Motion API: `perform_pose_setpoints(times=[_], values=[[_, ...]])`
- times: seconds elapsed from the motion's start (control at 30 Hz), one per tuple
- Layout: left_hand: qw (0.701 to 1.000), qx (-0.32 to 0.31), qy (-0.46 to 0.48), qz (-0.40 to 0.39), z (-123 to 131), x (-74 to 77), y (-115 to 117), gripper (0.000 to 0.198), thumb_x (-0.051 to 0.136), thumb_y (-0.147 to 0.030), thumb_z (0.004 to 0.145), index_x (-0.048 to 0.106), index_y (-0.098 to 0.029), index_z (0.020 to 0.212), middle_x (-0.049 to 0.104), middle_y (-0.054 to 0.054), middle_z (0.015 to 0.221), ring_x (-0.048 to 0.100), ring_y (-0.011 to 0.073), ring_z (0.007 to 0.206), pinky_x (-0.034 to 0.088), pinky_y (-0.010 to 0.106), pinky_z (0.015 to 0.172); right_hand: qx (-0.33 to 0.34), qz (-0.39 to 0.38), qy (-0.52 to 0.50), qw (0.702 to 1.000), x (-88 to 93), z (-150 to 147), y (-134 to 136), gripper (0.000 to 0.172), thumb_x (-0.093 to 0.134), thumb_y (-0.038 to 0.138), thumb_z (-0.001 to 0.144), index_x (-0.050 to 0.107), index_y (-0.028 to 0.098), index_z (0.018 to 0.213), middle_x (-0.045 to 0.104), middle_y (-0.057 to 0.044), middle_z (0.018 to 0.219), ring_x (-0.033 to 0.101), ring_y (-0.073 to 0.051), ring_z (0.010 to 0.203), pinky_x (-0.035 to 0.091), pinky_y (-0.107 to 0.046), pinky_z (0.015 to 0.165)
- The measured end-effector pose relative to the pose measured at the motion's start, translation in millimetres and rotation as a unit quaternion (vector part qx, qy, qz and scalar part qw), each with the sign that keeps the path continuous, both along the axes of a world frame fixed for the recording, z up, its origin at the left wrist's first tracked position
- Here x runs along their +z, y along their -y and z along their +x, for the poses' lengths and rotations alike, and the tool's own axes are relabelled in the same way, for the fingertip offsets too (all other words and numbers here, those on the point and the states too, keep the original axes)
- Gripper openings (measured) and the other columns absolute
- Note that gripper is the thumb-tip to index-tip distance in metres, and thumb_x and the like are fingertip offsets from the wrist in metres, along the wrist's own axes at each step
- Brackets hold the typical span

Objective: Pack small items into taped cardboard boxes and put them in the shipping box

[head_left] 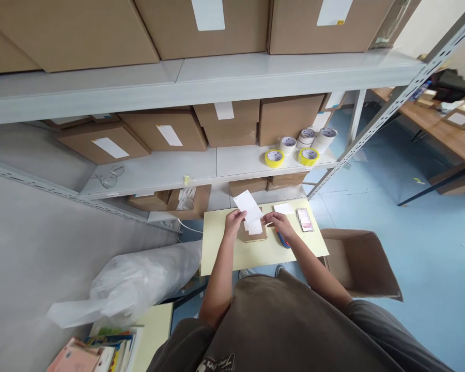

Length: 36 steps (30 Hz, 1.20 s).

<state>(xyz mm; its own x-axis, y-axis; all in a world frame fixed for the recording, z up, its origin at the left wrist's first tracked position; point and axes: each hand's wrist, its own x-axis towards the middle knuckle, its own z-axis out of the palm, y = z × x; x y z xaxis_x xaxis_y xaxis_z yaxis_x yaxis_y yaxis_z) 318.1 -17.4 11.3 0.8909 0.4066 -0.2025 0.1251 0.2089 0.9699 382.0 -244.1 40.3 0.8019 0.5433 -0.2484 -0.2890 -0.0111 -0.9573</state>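
A white paper sheet (248,204) is pinched at its left edge by my left hand (234,223), held above the small table (220,253). My right hand (279,223) is at the sheet's right corner, its fingers loosely bent with a gap between thumb and forefinger. Whether its fingertips touch the paper is hard to tell. Beneath the sheet lies a small flat cardboard box (256,238) with white paper (254,227) over it. A blue and red tool (282,239), partly covered by my right wrist, lies beside the box; its kind is unclear.
White papers (282,208) and a phone-like item with a blurred face (304,219) lie at the table's right. An open carton (356,258) stands beside it. Tape rolls (274,158) and cardboard boxes (170,129) fill the shelf ahead. A plastic-wrapped bundle (143,281) lies left.
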Motion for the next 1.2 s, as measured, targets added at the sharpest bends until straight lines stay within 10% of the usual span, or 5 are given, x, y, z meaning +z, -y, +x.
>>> perform_pose_setpoints(times=[0.63,0.87,1.03,1.2], values=[[0.999,0.005,0.002,0.041,5,31.5,38,0.044,0.084,-0.058,0.075,0.078,-0.016,0.086,0.078,0.009,0.087,0.068,0.0216,0.079,0.054,0.034,0.076,0.028,0.053,-0.005,0.998,8.7,18,26,0.030,0.080,0.052,0.083,0.074,0.023,0.083,0.081,-0.005,0.087,0.074,-0.020,0.082,0.054,-0.034,0.080],[0.982,0.115,-0.031,0.149,10,31.7,55,0.058,0.090,-0.045,0.074,0.075,-0.021,0.124,0.077,0.008,0.102,0.070,0.0198,0.087,0.055,0.032,0.083,0.041,0.066,0.029,0.997,19.4,18,32,0.033,0.078,0.056,0.087,0.075,0.024,0.088,0.079,-0.005,0.089,0.072,-0.021,0.086,0.053,-0.034,0.082],[0.982,-0.042,0.053,0.175,4,48.8,88,0.033,0.077,-0.050,0.089,0.084,-0.020,0.103,0.079,0.011,0.104,0.073,0.0259,0.096,0.059,0.037,0.085,0.038,0.057,0.081,0.994,25.6,20,37,0.036,0.074,0.061,0.090,0.076,0.025,0.089,0.076,-0.005,0.086,0.069,-0.023,0.086,0.053,-0.035,0.081],[0.974,-0.009,0.095,0.206,2,59.5,110,0.026,0.077,-0.046,0.090,0.087,-0.023,0.099,0.079,0.011,0.104,0.073,0.0270,0.101,0.062,0.037,0.082,0.040,0.065,0.108,0.991,24.4,24,39,0.036,0.073,0.060,0.092,0.077,0.025,0.088,0.074,-0.004,0.084,0.067,-0.022,0.083,0.053,-0.035,0.080]])
